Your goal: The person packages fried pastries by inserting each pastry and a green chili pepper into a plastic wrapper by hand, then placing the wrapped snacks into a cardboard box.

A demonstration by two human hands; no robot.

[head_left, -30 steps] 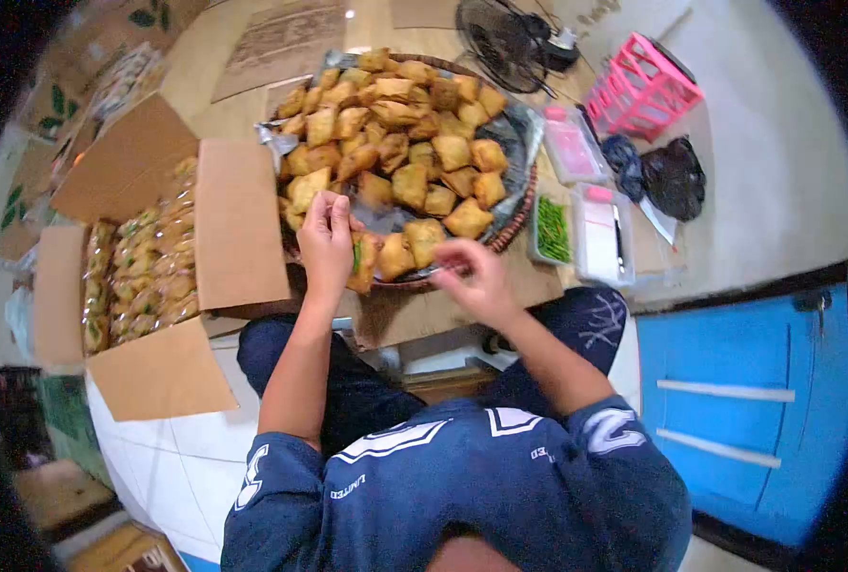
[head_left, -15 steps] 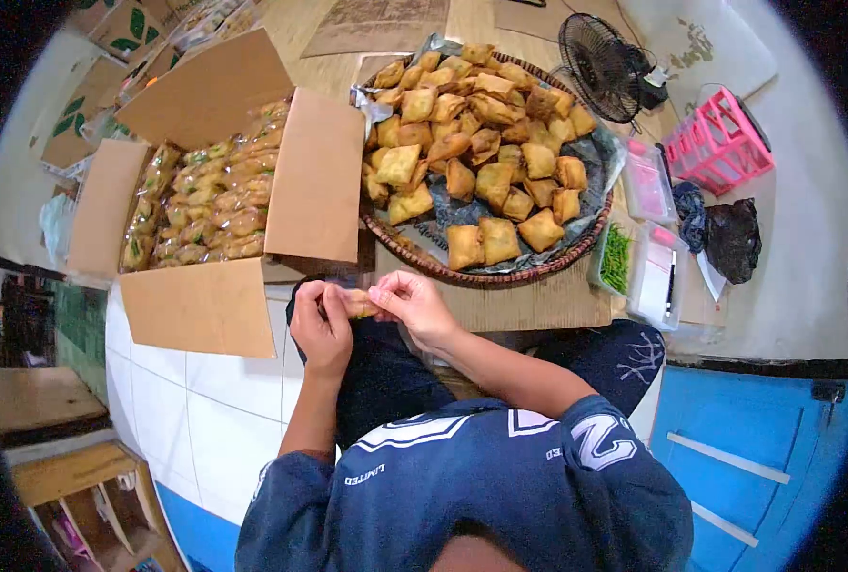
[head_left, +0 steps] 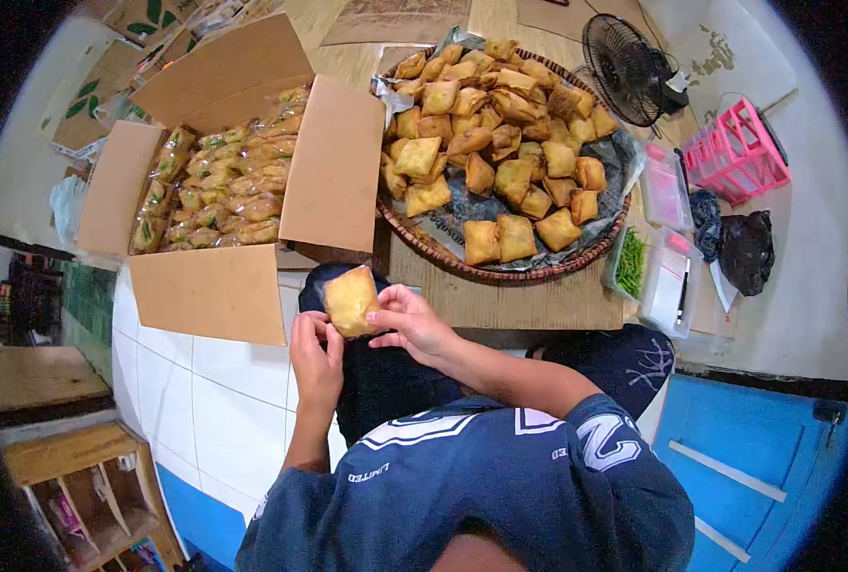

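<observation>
Fingers of 2 hands, left (head_left: 317, 359) and right (head_left: 411, 326), pinch 1 golden pastry (head_left: 352, 301), possibly in clear film, left of the frame's center. At upper center, a round woven tray (head_left: 506, 275) holds piled pastries (head_left: 514, 180); at upper left, an open cardboard box (head_left: 331, 164) contains bagged ones.
</observation>
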